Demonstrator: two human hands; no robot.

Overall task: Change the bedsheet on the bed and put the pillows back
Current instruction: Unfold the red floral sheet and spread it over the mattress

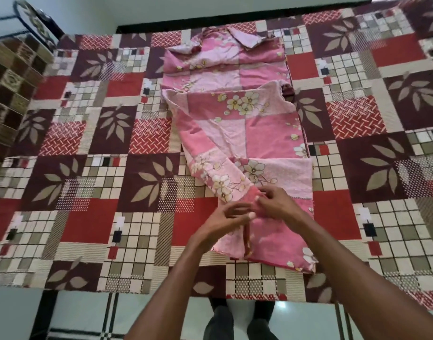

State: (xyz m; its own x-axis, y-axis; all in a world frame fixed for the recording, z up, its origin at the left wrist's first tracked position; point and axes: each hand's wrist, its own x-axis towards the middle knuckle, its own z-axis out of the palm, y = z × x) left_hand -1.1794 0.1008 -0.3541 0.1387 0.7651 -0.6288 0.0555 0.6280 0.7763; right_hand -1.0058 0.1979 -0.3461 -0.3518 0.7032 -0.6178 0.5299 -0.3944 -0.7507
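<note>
Pink folded bedsheet (245, 133), both hands (276, 204) pinching it

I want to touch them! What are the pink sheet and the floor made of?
The pink sheet looks like thin woven cloth, maybe cotton, matte: it creases and folds softly where both hands, left hand and right hand, pinch it. The floor looks like hard glossy tile: it shines with reflected light.
</note>
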